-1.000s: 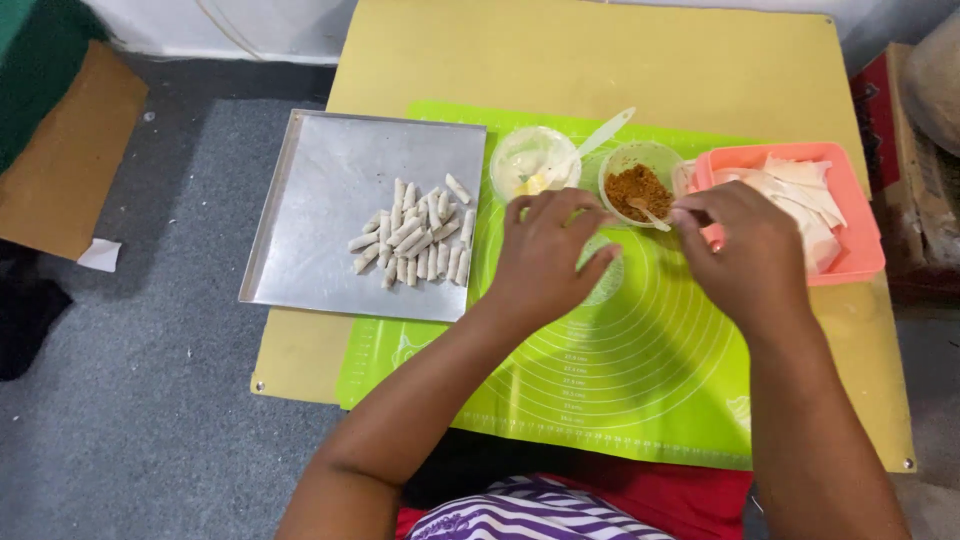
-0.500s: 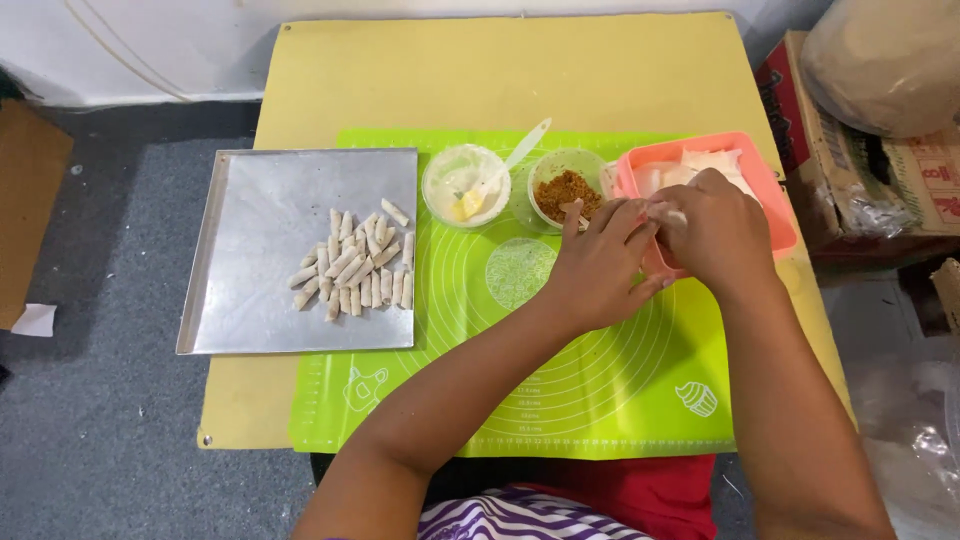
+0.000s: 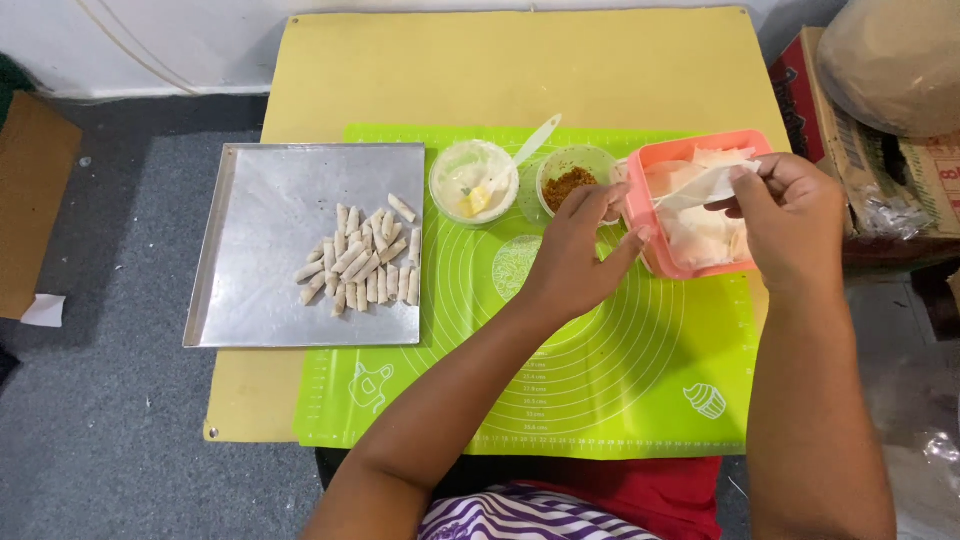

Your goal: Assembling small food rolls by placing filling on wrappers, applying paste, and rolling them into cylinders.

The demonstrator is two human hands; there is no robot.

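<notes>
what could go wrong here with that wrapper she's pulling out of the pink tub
1. The thin wrapper sheet is pinched at one end by the right hand and looks limp; it may tear or drag other sheets along.
2. The pink container sits near the table's right edge; the left hand only touches its rim, so a tug might shift it.
3. The left hand is close to the cup of brown filling and could knock it.

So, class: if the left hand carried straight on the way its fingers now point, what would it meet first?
Probably the pink tray: the left hand points up and right, fingertips close to its near wall, though depth is unclear.
</notes>
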